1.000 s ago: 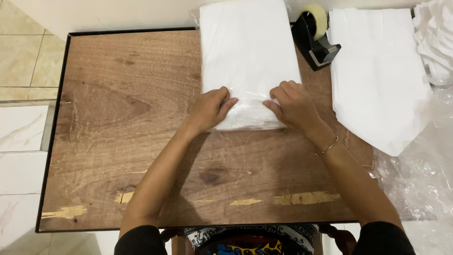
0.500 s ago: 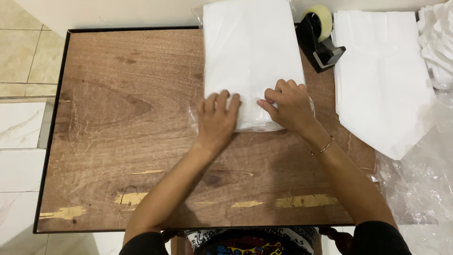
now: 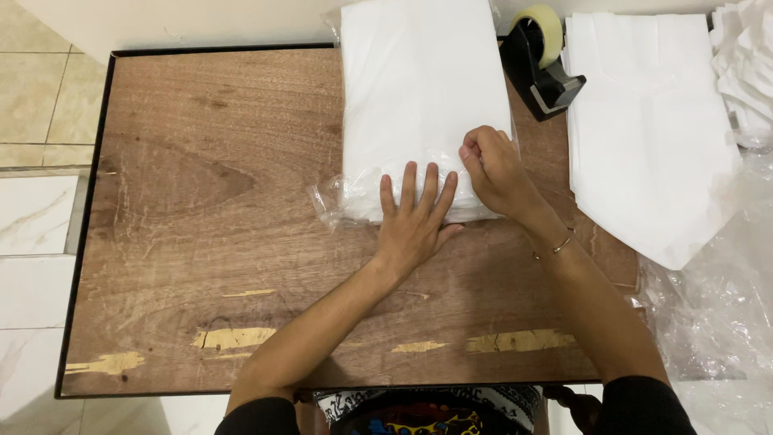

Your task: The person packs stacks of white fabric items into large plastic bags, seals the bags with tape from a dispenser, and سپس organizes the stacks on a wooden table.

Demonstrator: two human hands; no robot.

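Folded white garment in a clear plastic bag (image 3: pixel 423 97) lay lengthwise on the far middle of the wooden table (image 3: pixel 201 242), its far end running past the table's back edge and out of the head view, its near end toward the table's middle. Only one view, head camera looking down.

Left hand (image 3: pixel 415 217) lay flat, palm down, fingers spread and straight, pressing the near edge of the bag; fingertips on the plastic, heel of the hand on bare wood. Gripping nothing. Right hand (image 3: pixel 493 171) sat at the bag's near right corner, fingers curled shut and pinching at the plastic edge there; what exactly sat between the fingertips, could not tell. Thin bracelet (image 3: pixel 554 246) on the right wrist.

Loose plastic flap (image 3: pixel 326 197) stuck out past the bag's near left corner, crumpled on the wood.

Black tape dispenser (image 3: pixel 541 68) with a roll of clear tape stood just beside the bag's right edge, near the back edge of the table, close to the right hand. White folded cloth (image 3: pixel 648 137) lay further right, overhanging the table's right edge. More white pieces (image 3: pixel 745 64) were piled at the far right. Crumpled clear plastic sheet (image 3: pixel 717 306) lay off the right side.

Left half of the table was bare wood, wide open, as was the near strip with its scuffed pale patches. Black rim ran round the table; tiled floor (image 3: pixel 32 242) left of it.
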